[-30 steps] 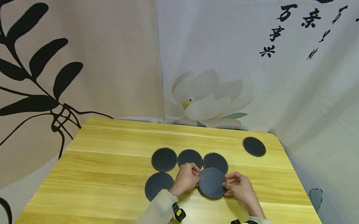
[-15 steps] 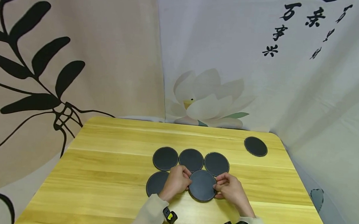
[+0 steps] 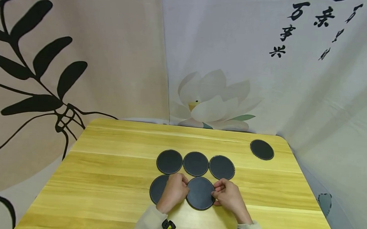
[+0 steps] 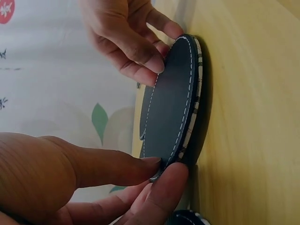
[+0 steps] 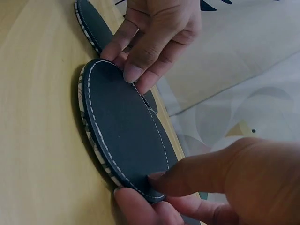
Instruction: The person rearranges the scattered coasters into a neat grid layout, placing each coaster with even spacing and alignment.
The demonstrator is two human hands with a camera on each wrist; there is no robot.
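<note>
A round black coaster [image 3: 200,193] with white stitching round its edge is held between both hands, just in front of a row of similar coasters. My left hand [image 3: 174,192] pinches its left edge between thumb and fingers, and my right hand [image 3: 230,197] pinches the opposite edge. In the left wrist view the coaster [image 4: 171,101] shows a patterned rim and casts a shadow on the wood close beneath it. From the right wrist, the thumbs lie on its dark top face [image 5: 122,126] with fingers under the edge. My left hand partly hides another coaster [image 3: 158,188].
Three coasters lie side by side behind the hands: left [image 3: 169,162], middle [image 3: 195,163] and right [image 3: 222,167]. One more coaster [image 3: 262,149] lies alone near the far right corner of the wooden table [image 3: 108,192]. Printed curtains [image 3: 127,58] hang behind the table.
Both hands have carried the coaster left and slightly nearer the person. It no longer overlaps the right coaster of the row and now sits below the middle one. The other coasters stay put.
</note>
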